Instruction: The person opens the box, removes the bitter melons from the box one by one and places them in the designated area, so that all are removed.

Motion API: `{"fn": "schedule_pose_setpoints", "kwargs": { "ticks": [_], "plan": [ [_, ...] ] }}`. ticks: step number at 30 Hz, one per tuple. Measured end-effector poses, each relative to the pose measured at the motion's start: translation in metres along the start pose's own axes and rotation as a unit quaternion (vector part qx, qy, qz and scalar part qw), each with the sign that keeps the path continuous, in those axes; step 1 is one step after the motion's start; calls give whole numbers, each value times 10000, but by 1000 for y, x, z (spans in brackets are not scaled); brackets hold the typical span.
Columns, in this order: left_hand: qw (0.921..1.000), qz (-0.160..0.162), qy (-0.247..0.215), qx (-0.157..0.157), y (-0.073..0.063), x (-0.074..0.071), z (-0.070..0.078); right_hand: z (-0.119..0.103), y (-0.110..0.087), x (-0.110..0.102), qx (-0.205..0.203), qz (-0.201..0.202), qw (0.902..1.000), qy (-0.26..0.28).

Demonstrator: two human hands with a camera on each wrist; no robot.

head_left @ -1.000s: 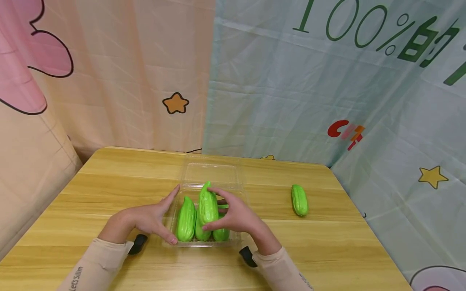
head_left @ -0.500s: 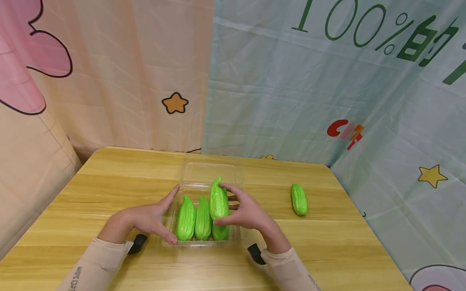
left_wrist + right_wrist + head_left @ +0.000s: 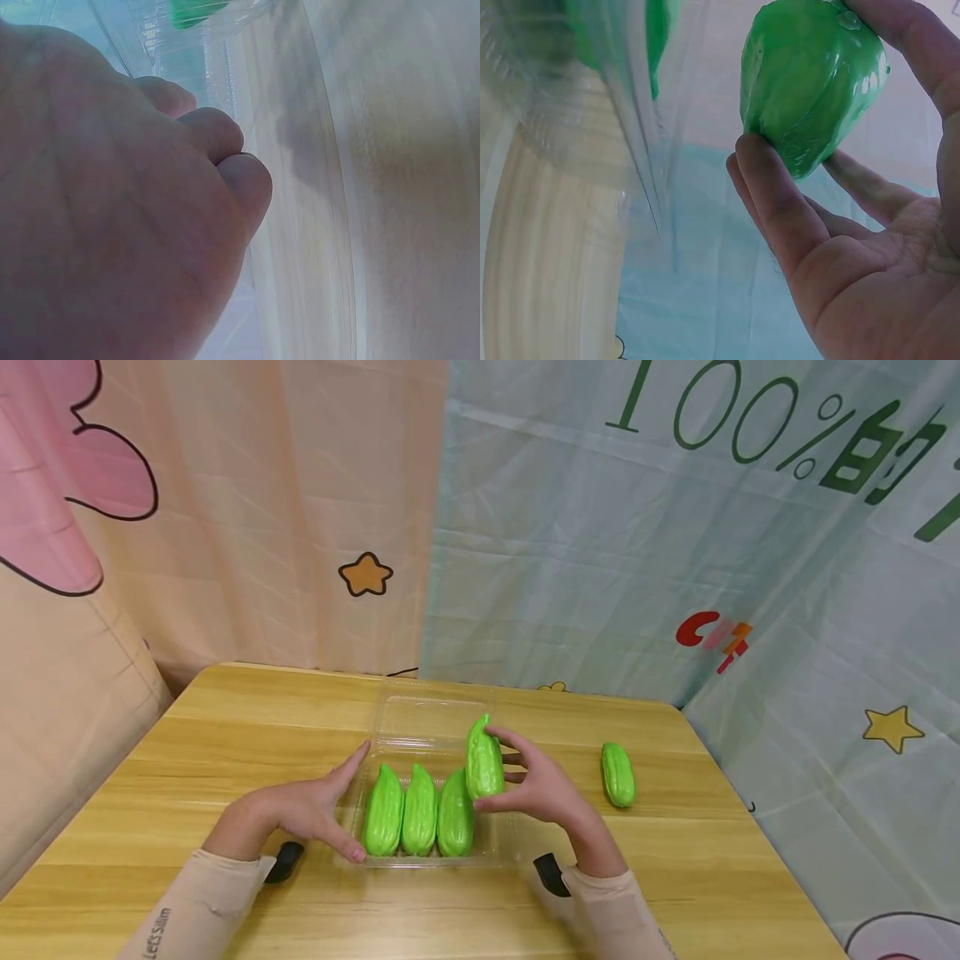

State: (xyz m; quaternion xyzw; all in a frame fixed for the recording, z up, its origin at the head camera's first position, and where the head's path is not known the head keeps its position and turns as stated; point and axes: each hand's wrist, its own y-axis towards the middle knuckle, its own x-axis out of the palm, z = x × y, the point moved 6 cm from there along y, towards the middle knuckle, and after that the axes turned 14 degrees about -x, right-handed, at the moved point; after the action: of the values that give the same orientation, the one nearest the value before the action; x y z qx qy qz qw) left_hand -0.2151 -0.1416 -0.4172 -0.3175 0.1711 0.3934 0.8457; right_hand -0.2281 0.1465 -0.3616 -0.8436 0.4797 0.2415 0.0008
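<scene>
My right hand point(image 3: 536, 781) holds a glossy green ridged gourd point(image 3: 484, 760) between thumb and fingertips, raised at the right side of a clear plastic clamshell box point(image 3: 498, 843). Three similar gourds point(image 3: 420, 814) lie side by side in the box, filling its left and middle. My left hand point(image 3: 303, 814) rests against the box's left side, thumb and index finger spread straight along it. In the right wrist view, the held gourd point(image 3: 810, 82) is clear of the box wall point(image 3: 630, 127). The left wrist view shows the back of the hand point(image 3: 127, 195) near the box.
Another green gourd point(image 3: 618, 775) lies on the wooden table point(image 3: 675, 860) to the right. Behind the box base stands its transparent lid point(image 3: 433, 718), flipped back. Printed curtains point(image 3: 562, 568) hang behind the table and at its sides.
My right hand has moved right with its gourd, from over the middle of the box to its right side. The third gourd in the box is now uncovered. My left hand has stayed put.
</scene>
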Motion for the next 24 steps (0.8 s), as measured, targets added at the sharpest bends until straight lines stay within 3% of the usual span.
{"fn": "schedule_pose_setpoints", "kwargs": {
  "ticks": [8, 24],
  "plan": [
    [10000, 3, 31, 37, 0, 0, 0, 4, -4, -19, 112, 97, 9993, -331],
    [10000, 46, 56, 13, 1, 0, -1, 16, -14, -50, 231, 290, 9989, -286]
  ]
}}
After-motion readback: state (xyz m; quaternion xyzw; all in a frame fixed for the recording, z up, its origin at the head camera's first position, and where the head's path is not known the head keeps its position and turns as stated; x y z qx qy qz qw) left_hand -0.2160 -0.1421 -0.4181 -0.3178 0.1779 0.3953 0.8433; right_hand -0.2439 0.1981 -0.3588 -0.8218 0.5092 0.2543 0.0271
